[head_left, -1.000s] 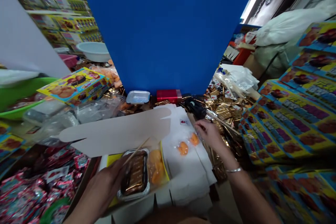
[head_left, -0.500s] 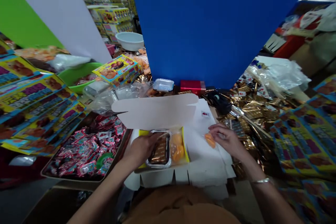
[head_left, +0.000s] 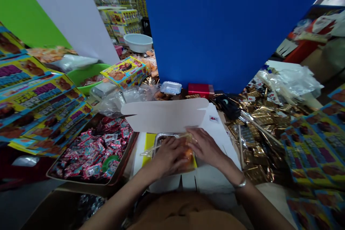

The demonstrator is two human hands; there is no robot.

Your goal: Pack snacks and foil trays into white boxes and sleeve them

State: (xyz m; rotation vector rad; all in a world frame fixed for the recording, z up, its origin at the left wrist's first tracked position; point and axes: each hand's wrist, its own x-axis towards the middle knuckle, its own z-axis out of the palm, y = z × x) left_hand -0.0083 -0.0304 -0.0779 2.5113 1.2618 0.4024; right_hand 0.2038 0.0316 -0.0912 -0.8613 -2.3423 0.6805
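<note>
An open white-lidded carton with a yellow inner edge lies before me. Inside it, a foil tray sits at the left, and orange pieces in clear plastic sit at the right. My left hand lies over the tray and the orange pieces with its fingers stretched out, hiding much of both. At the carton's right side, my right hand reaches over the orange pieces, fingers apart and blurred at the tips. A thin clear wrapper pokes out left of my left hand.
A box of pink packets stands at the left, beside stacked printed cartons. Gold packets and a black glove-like item lie at the right. A blue panel rises behind. White card sheets lie under the carton.
My right hand has moved left from the white sheets to the carton, and the orange piece it held there is gone from that spot. My left hand has shifted right across the tray.
</note>
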